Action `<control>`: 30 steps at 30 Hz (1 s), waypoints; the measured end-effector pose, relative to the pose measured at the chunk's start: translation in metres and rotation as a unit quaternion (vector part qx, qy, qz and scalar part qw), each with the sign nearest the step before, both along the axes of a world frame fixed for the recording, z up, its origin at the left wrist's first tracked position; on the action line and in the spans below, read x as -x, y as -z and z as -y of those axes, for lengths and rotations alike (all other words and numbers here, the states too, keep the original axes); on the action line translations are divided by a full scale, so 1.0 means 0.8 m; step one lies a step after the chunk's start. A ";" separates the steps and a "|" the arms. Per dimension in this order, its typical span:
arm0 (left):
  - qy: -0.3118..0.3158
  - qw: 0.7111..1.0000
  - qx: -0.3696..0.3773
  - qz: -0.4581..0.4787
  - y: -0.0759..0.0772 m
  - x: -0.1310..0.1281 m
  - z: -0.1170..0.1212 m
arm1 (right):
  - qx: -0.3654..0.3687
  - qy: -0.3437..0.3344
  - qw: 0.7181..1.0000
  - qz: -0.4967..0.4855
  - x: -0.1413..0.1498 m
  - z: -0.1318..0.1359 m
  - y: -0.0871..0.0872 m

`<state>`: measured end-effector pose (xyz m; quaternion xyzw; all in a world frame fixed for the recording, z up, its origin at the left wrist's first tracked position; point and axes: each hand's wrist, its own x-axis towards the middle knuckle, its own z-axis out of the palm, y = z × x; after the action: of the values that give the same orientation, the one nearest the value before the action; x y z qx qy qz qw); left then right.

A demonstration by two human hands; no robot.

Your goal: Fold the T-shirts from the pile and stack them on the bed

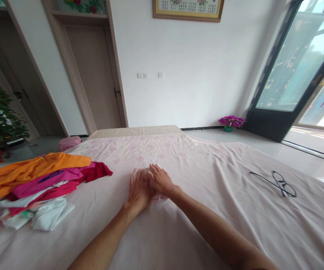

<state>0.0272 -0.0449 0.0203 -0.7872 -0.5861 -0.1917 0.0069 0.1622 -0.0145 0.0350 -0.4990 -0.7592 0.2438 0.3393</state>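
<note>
- With left hand (140, 187) and right hand (160, 180) laid open side by side, resting on a bunched pale pink cloth (158, 197)
- Set directly beneath both palms, equally near each; too covered to tell a long axis
- Flanked, well apart, by clothes pile (57, 175) at nine o'clock and glasses (282, 183) at three

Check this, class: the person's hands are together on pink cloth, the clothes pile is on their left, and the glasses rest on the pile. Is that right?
The glasses are not on the clothes pile: the head view shows them on the sheet, right of the right hand. The rest stands.
</note>
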 end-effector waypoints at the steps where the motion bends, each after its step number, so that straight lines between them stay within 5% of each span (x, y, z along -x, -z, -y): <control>1: -0.006 1.000 0.006 0.000 0.001 0.005 0.002 | 0.006 -0.001 1.000 0.005 -0.002 0.003 0.006; 6: 0.020 1.000 0.017 -0.009 0.005 0.027 0.007 | -0.009 -0.013 1.000 -0.012 -0.021 0.017 0.026; 12: 0.113 0.993 -0.001 -0.037 0.014 0.060 0.017 | -0.015 -0.045 0.998 0.036 -0.046 0.020 0.024; 16: 0.148 0.988 -0.033 -0.025 0.015 0.080 0.032 | 0.035 -0.053 0.998 -0.017 -0.074 0.013 0.018; 24: 0.194 0.976 -0.093 0.039 0.006 0.076 0.044 | -0.057 -0.048 0.995 0.063 -0.094 0.063 -0.014; 30: 0.176 0.972 -0.121 0.093 0.006 0.074 0.041 | -0.001 -0.003 0.994 0.112 -0.093 0.076 -0.005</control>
<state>-0.0323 -0.0780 0.0156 -0.8501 -0.4085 -0.3322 0.0135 0.2363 -0.0755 0.0391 -0.5201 -0.7943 0.1869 0.2523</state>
